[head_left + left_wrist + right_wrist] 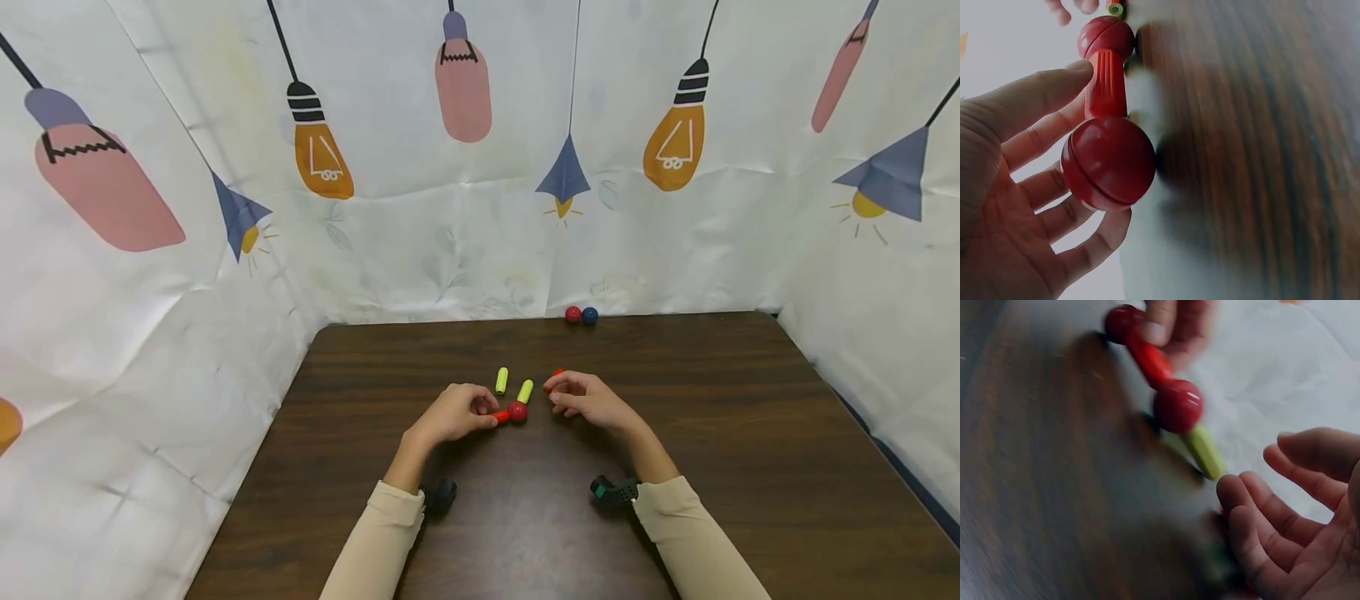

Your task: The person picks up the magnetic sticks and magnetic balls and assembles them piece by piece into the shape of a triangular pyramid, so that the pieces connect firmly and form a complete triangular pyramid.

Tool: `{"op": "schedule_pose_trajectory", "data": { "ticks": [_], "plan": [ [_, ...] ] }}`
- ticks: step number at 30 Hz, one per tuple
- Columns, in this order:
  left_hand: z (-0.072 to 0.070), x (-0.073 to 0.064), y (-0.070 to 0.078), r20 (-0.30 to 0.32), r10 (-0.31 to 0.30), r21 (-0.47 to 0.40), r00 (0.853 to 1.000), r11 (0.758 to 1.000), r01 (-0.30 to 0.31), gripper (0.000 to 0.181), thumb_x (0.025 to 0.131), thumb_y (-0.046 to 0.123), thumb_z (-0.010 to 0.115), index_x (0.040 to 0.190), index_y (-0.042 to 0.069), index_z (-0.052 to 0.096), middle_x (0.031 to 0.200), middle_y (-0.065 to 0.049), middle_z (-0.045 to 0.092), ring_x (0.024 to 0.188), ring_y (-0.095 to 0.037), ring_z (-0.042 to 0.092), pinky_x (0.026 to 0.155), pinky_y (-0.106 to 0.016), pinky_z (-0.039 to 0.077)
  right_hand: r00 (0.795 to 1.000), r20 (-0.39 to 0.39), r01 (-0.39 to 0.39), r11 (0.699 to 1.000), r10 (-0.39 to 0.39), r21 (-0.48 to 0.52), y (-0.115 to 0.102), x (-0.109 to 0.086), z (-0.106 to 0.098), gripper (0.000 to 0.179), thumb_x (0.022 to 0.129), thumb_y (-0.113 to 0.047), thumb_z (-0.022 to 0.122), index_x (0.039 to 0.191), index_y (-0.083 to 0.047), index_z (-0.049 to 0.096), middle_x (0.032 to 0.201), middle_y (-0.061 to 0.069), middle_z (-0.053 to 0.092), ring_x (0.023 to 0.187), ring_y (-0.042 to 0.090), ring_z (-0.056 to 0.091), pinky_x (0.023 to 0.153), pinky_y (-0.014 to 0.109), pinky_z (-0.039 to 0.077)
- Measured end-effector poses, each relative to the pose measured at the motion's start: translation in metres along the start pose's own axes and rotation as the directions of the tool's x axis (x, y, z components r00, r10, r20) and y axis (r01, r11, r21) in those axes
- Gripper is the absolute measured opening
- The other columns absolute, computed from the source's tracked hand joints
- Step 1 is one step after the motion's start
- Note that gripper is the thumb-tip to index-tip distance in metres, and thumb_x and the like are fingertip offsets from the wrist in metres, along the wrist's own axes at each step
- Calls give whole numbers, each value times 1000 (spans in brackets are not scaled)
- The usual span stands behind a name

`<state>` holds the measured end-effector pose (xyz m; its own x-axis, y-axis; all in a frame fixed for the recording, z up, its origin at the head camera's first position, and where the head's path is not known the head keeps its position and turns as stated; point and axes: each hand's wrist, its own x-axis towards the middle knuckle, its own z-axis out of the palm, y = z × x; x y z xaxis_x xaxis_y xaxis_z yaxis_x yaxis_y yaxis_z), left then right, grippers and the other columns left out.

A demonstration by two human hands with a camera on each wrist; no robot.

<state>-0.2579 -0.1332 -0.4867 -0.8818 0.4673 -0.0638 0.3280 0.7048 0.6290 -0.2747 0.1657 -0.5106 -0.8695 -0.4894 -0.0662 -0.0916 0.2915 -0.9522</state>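
Nearest, two pale sleeves reach over the dark wood table, a black band-mounted camera at each wrist. The left hand pinches a red rod between thumb and forefinger, its other fingers spread apart beneath. The rod sits between two red balls: one on the palm side, hidden by the hand in the head view, and another toward the table's middle. From that second ball a yellow rod points away from the person; whether it is plugged in or only touching I cannot tell. To the right, well apart from the left hand, the right hand has its fingers loosely bent, the thumb standing clear of the fingertips, and grips nothing that shows. Just behind its fingertips is a red piece, mostly covered; its shape cannot be made out. A second yellow rod lies loose beyond the left hand, near the first yellow one but apart from it. At the far edge a red ball and a blue ball sit side by side, before a white cloth printed with lamps
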Motion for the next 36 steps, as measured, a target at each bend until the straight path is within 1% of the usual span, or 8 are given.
{"op": "schedule_pose_trajectory", "data": {
  "ticks": [3, 7, 12, 17, 22, 29, 34, 36],
  "plan": [
    [1, 4, 2, 5, -2, -10, 1000, 1000, 2, 12, 90, 20, 80, 100, 16, 76, 80, 5, 66, 69, -9, 58, 65, -26, 50, 1000, 23, 20, 995, -18, -100, -2, 9, 11, 32, 103, -17, 61, 130, 0, 62, 107, 22, 68, 88, 27, 70, 75, 35, 57],
    [3, 6, 1, 17, -2, -26, 1000, 1000, 2, 11, 90, 19, 80, 99, 15, 77, 76, 3, 65, 64, -10, 57, 61, -26, 48, 999, 48, 32, 974, -21, -224, -12, 21, 20, 29, 103, -11, 59, 131, -6, 64, 95, 14, 69, 76, 20, 66, 67, 35, 55],
    [3, 6, -3, 29, -4, -34, 1000, 999, 5, 10, 90, 19, 80, 99, 15, 78, 75, 3, 65, 61, -9, 56, 59, -25, 48, 993, 116, 26, 920, 21, -391, -22, 37, 27, 33, 101, -7, 58, 133, -10, 65, 76, 7, 65, 60, 16, 60, 57, 31, 49],
    [1, 4, -6, 36, 19, -22, 999, 1000, -19, 9, 89, 19, 81, 97, 15, 78, 74, 5, 65, 62, -8, 57, 60, -25, 48, 983, 156, -7, 873, 95, -487, -26, 47, 36, 30, 99, -6, 61, 128, -11, 68, 74, 2, 64, 57, 14, 58, 57, 28, 49],
    [-1, 2, -7, 41, 17, -19, 999, 1000, -17, 8, 88, 18, 81, 96, 15, 78, 73, 5, 65, 60, -8, 57, 58, -25, 49, 989, 130, 13, 843, 67, -538, -26, 52, 41, 27, 96, -4, 66, 121, -12, 70, 75, 1, 64, 58, 14, 59, 57, 27, 49],
    [-4, 0, -7, 53, 11, -35, 999, 999, -10, 8, 89, 18, 81, 95, 15, 77, 73, 4, 66, 62, -8, 58, 61, -26, 50, 997, 70, 64, 806, -28, -588, -25, 52, 41, 25, 92, -6, 72, 115, -17, 72, 76, -3, 63, 65, 12, 56, 61, 27, 46],
    [-6, -1, -7, 60, -8, -41, 998, 999, 10, 9, 89, 20, 81, 96, 15, 76, 76, 3, 68, 65, -9, 60, 64, -27, 50, 999, 8, 41, 789, -46, -613, -27, 52, 42, 26, 90, -10, 76, 113, -22, 74, 75, -4, 63, 63, 11, 56, 58, 27, 45],
    [-7, -1, -7, 56, -22, -40, 998, 999, 24, 10, 90, 20, 80, 97, 15, 75, 76, 3, 67, 66, -9, 60, 64, -27, 50, 999, -20, 26, 776, -50, -631, -27, 52, 43, 26, 90, -12, 78, 113, -23, 74, 79, -4, 64, 64, 12, 55, 58, 26, 44]
  ]
}}
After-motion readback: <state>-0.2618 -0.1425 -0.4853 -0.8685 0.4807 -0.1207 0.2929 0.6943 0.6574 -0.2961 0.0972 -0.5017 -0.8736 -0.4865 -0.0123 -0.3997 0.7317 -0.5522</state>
